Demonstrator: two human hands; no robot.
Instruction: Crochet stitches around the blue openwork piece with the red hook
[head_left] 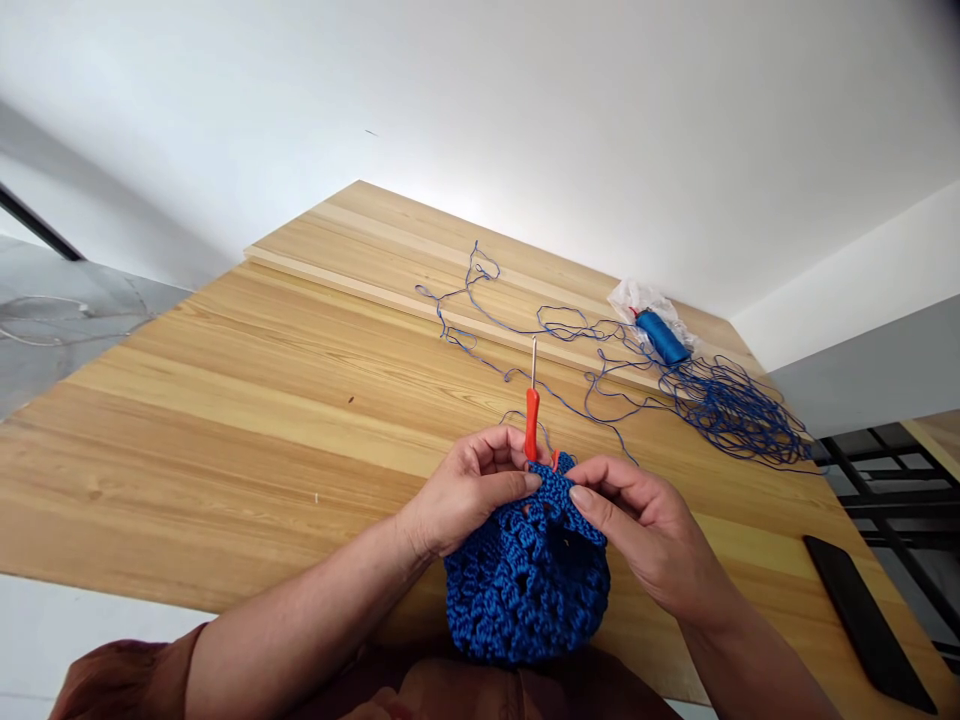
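A blue crocheted piece [525,590], shaped like a small pouch, hangs between my hands at the table's near edge. My left hand [487,485] pinches its upper edge between thumb and fingers. On the other side, my right hand [637,515] grips the same edge with thumb and forefinger. A crochet hook [532,425] with a red handle and metal shaft points upward beside my left fingertips; its lower end is hidden behind the work. A small orange-red bit [556,460] shows at the edge between my hands.
Blue cord [735,410] lies in a loose tangle at the right, with strands trailing across the wooden table [225,400]. A blue spool [661,337] rests by a clear plastic bag [637,297]. A flat black object [862,620] lies near the right edge.
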